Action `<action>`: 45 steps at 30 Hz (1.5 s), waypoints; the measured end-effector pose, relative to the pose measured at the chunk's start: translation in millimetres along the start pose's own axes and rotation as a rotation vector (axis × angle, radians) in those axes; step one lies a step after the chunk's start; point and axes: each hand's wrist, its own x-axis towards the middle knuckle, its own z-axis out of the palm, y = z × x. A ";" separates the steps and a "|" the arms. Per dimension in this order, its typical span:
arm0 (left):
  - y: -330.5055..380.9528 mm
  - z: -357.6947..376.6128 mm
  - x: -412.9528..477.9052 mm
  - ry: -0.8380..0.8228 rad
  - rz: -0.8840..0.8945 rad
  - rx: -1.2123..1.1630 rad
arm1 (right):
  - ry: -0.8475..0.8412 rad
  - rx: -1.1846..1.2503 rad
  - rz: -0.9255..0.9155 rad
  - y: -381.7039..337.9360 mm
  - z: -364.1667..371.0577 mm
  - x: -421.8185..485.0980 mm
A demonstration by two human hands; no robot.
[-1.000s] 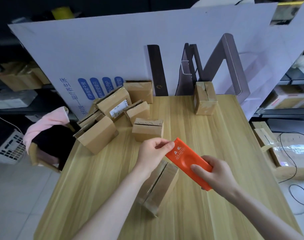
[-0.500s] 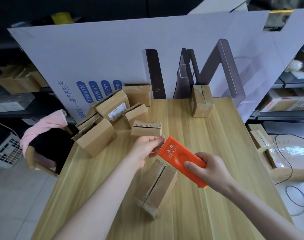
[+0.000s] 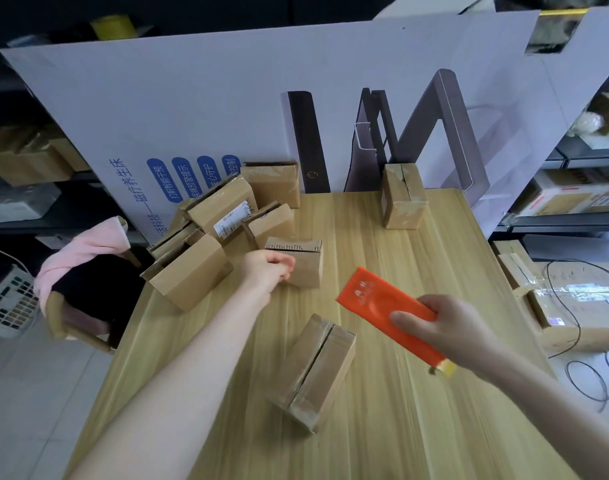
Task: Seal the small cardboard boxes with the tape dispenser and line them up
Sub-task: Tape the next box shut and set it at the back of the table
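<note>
Wooden table (image 3: 400, 237) fills the frame. At right, the right hand (image 3: 445, 327) grips the orange tape dispenser (image 3: 382, 304). The left hand (image 3: 266, 271) curls its fingers beside a cardboard box (image 3: 304, 263).

The right hand (image 3: 448, 327) is gripping the tape dispenser (image 3: 379, 306) by its near end, above the table (image 3: 417, 427). Just left of the grip and nearer the person, the seamed box (image 3: 313, 368) is lying on the table. Left of the grip and farther away, the left hand (image 3: 266, 271) is hovering at the notched box (image 3: 303, 261), perhaps touching it. The heap of boxes (image 3: 206, 258) is sitting farther left. Well beyond the grip, the taped box (image 3: 401, 197) is standing against the cardboard panel (image 3: 192, 98).
</note>
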 end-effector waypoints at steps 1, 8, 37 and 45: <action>-4.8 -8.2 5.7 0.012 -0.013 0.016 | -0.007 0.014 0.032 8.0 -6.7 -3.6; -62.1 12.2 13.4 -0.114 -0.097 0.122 | 0.003 -0.455 0.152 57.3 2.6 9.8; -154.1 70.9 -29.5 -0.074 0.015 0.084 | -0.029 -0.792 0.162 47.3 62.7 60.7; -162.9 67.6 -26.4 -0.030 0.030 0.058 | 0.098 -1.042 -0.032 36.7 104.4 78.6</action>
